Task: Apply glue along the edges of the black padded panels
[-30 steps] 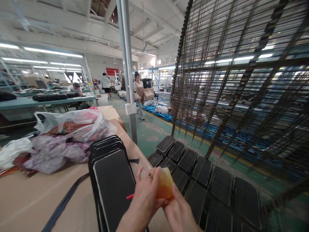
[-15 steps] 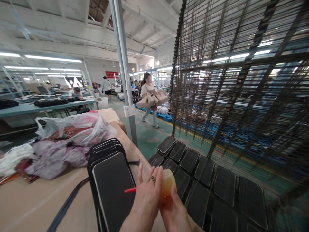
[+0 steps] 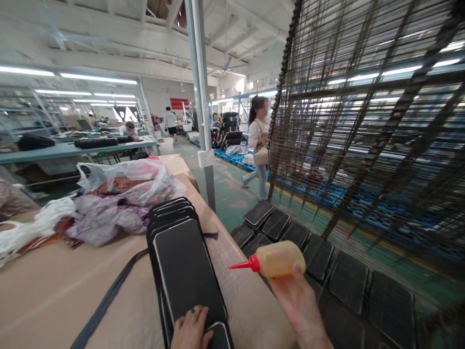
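A squeeze bottle [image 3: 281, 259] of yellowish liquid, with a red pointed nozzle, lies on its side in my right hand [image 3: 296, 295]. Its tip points left, above the edge of the brown-covered table [image 3: 250, 295]. My left hand [image 3: 192, 327] rests with its fingers on the near end of a stack of black rounded panels [image 3: 189, 266]. Each panel has a pale line around its border. Another panel [image 3: 220, 337] lies at the near end of the stack, beside my left thumb.
On the rack to the right sit rows of black panels [image 3: 348, 281]; a raised wire mesh frame [image 3: 363, 121] leans above them. Plastic bags [image 3: 134, 186] lie at the table's left. A metal post [image 3: 201, 97] stands beyond the table. A person [image 3: 258, 140] walks behind the mesh.
My hands have parted: the left has come down onto the panel stack, and the right holds the bottle farther right, now fully visible. The walking person has moved right; the view has shifted.
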{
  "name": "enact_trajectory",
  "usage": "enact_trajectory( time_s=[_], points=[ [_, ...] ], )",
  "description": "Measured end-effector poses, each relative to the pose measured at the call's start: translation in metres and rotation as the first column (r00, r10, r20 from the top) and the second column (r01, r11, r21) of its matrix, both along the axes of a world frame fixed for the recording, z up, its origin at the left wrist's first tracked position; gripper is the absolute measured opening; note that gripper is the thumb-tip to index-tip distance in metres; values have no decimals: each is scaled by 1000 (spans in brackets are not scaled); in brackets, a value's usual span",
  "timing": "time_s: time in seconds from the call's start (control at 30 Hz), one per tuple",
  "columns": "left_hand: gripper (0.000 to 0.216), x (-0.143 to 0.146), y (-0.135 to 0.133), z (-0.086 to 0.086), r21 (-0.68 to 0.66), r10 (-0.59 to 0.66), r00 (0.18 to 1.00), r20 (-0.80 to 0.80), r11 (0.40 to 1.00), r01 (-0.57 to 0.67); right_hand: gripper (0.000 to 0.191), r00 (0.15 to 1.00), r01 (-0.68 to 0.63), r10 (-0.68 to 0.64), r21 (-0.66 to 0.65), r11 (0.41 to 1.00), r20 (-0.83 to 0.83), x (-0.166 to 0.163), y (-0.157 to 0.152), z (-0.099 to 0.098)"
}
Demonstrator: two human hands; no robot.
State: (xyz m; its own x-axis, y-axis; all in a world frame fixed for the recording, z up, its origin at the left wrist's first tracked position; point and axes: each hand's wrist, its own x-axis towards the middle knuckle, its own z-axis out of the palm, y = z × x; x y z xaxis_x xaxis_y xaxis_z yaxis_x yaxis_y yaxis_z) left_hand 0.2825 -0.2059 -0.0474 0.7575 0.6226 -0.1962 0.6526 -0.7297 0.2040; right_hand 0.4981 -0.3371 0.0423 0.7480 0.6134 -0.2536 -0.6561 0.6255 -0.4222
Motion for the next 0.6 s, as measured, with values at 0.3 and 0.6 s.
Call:
enact_trajectory(
  time_s=[0.3, 0.6],
  points=[
    [37, -11, -3, 5, -284, 54, 998, -41, 957, -63, 57, 997, 45, -34, -146, 988, 72, 10, -13, -9],
    [33, -44, -1, 35, -469, 233, 919, 317, 881, -62, 55, 999, 35, -28, -196, 980, 38, 6, -15, -3]
  ],
)
